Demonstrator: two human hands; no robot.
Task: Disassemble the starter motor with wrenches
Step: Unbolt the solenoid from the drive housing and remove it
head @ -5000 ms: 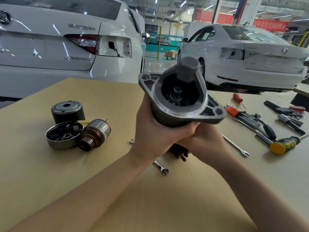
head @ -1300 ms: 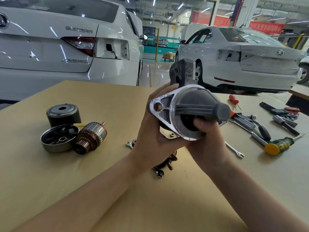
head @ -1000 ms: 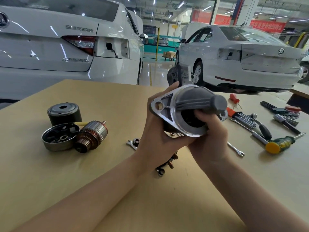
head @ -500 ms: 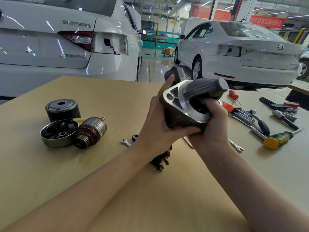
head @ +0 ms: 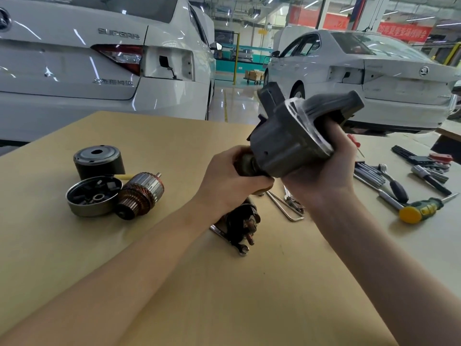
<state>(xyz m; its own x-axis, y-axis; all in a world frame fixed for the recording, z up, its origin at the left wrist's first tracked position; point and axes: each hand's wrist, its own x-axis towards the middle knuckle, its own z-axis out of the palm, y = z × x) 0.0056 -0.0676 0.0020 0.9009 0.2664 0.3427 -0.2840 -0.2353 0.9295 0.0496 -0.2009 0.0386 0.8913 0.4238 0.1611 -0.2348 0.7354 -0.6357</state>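
Note:
I hold the grey starter motor housing (head: 287, 143) up above the table, its nose pointing up and to the right. My right hand (head: 321, 171) grips its flanged front end from below. My left hand (head: 229, 183) grips the round part at the housing's rear end. Below my hands the black solenoid (head: 239, 222) with copper terminals lies on the table across a small wrench (head: 240, 249). To the left lie the copper-wound armature (head: 139, 196), an open round end cap (head: 92, 198) and a black cylindrical field case (head: 98, 162).
Long bolts (head: 287, 206) lie under my right wrist. Screwdrivers, among them a green-and-yellow screwdriver (head: 421, 208), and other hand tools (head: 389, 178) are spread over the table's right side. Two white cars (head: 99, 71) stand behind the tan table (head: 224, 295).
The housing has turned so its nose points up and right and its body faces me. My left hand slid from the flange down to the rear end.

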